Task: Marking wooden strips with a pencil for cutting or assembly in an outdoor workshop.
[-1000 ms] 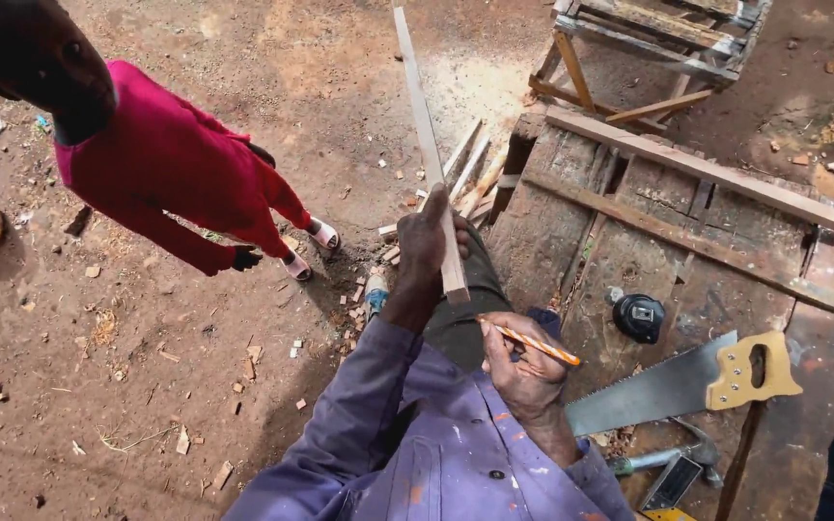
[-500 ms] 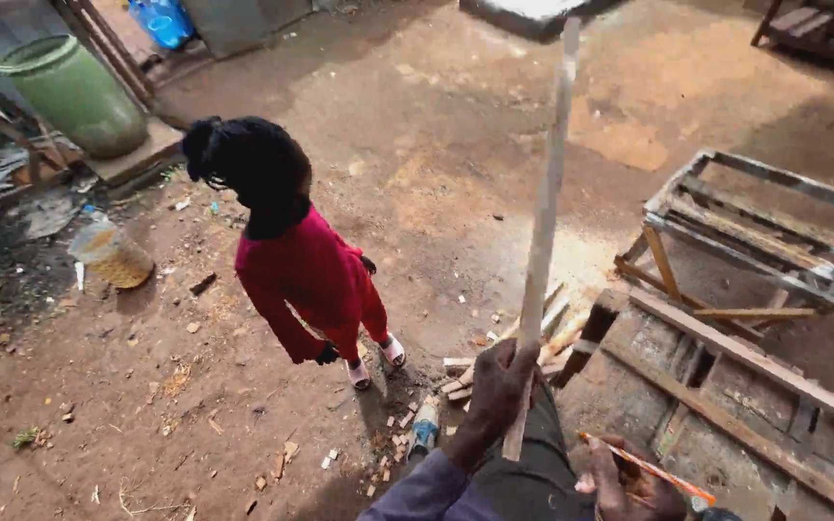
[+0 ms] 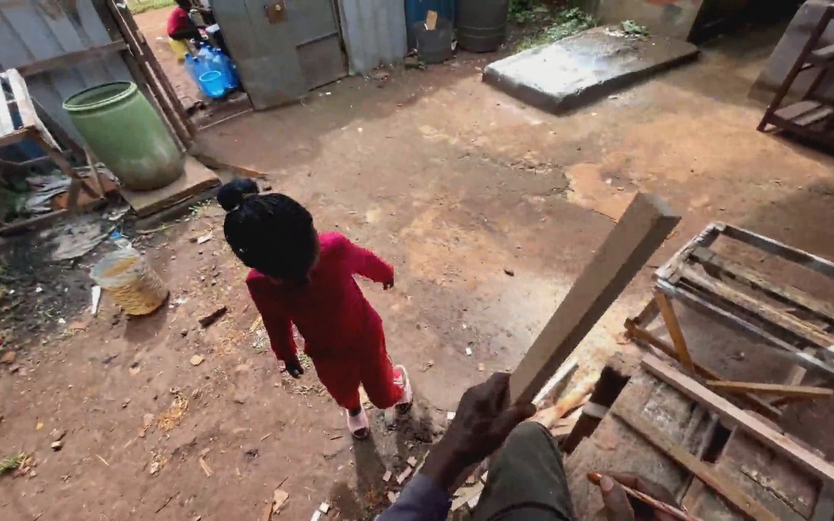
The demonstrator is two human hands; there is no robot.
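Where bare dirt [image 3: 494, 212] spreads, yard

Bare reddish dirt ground [image 3: 475, 222] fills the yard, damp in patches and littered with wood scraps. Corrugated metal walls [image 3: 287, 39] close the far side (daylight is soft, shadows faint). A green barrel [image 3: 132, 133] stands on a slab at left, a flat concrete slab [image 3: 586, 63] lies beyond, and wooden frames [image 3: 774, 299] stand at right.

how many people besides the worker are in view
2: one in red standing on the dirt beside the left hand holding the wooden strip; another, partly hidden, far back.
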